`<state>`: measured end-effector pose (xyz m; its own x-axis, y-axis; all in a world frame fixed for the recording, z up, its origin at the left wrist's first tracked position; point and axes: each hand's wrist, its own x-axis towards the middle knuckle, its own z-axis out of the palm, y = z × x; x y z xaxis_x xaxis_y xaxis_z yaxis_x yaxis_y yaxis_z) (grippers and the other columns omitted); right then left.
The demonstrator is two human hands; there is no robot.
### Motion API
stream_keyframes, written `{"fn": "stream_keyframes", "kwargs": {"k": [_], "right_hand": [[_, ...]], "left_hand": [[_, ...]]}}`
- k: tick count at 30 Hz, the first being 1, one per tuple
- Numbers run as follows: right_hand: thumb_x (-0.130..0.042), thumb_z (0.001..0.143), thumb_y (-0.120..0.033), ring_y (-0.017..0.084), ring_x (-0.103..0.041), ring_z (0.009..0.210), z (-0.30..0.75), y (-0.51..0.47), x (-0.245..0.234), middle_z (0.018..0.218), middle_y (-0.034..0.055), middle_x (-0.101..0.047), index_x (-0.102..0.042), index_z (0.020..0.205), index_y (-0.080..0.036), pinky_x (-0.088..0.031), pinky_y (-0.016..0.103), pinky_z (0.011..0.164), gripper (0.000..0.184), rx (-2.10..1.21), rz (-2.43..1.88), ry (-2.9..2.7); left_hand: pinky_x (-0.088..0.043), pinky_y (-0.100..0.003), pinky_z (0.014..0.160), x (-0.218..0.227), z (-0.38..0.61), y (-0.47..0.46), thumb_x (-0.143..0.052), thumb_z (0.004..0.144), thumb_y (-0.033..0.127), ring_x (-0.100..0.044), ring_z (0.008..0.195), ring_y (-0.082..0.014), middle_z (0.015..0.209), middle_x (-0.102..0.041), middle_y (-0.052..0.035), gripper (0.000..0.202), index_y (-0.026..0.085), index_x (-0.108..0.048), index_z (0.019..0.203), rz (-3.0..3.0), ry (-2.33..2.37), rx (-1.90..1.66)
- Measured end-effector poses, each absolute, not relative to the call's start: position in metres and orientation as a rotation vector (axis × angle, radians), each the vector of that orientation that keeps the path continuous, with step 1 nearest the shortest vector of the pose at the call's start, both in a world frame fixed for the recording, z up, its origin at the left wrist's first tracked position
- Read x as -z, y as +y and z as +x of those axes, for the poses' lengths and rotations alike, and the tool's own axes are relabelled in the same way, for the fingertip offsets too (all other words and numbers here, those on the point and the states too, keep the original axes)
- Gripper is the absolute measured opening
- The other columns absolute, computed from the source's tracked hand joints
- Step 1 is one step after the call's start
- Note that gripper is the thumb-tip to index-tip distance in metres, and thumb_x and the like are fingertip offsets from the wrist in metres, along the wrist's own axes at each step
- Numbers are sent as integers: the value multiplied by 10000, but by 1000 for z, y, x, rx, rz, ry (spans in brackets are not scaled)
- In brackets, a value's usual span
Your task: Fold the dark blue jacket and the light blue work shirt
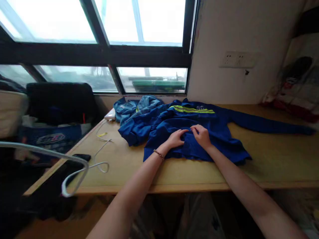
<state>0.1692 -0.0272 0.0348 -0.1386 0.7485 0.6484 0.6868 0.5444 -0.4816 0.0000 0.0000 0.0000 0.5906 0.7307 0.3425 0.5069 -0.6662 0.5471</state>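
A dark blue work jacket [164, 132] with yellow-green reflective stripes across the chest lies spread on the wooden table [279, 159]. One sleeve stretches far to the right; the other side is bunched at the left. My left hand [176, 138], with a beaded bracelet at the wrist, pinches the jacket's front near its middle. Just to the right, my right hand [201, 135] has its fingertips closed on the same fabric. The two hands are close together, and a small fold of cloth runs between them. Any button or zip under the fingertips is too small to make out.
Light blue denim clothing [149, 102] is heaped behind the jacket against the window. A white cable [99, 164] loops over the table's left side, near a white adapter [110, 114] and a dark phone-like object [81, 157]. A black chair [59, 103] stands at left.
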Motion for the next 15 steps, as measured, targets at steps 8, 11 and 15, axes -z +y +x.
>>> {"fn": "stream_keyframes", "kwargs": {"k": [8, 11, 15], "right_hand": [[-645, 617, -491, 158, -491, 687, 158, -74, -27, 771, 36, -530, -512, 796, -180, -381, 268, 615, 383, -226, -1118, -2169], [-594, 695, -422, 133, -490, 643, 164, -61, -25, 708, 14, -540, -527, 714, -179, -376, 250, 591, 253, -513, -1154, -1996], [-661, 605, -445, 99, -467, 522, 181, -49, -29, 577, -22, -524, -552, 660, -157, -352, 228, 496, 313, -1168, -1249, -1678]], "left_hand": [[-409, -299, 767, 2, -3, -5, -613, 648, 350, -500, 853, -191, 948, -499, -55, 557, 192, -487, 1166, 2479, 979, -758], [-408, -307, 768, 1, -3, -7, -614, 654, 427, -498, 864, -200, 952, -501, -67, 566, 181, -495, 1150, 2487, 993, -769], [-414, -306, 753, 0, -2, -9, -593, 687, 452, -506, 860, -198, 954, -517, -80, 549, 160, -484, 1139, 2468, 1054, -809]]}}
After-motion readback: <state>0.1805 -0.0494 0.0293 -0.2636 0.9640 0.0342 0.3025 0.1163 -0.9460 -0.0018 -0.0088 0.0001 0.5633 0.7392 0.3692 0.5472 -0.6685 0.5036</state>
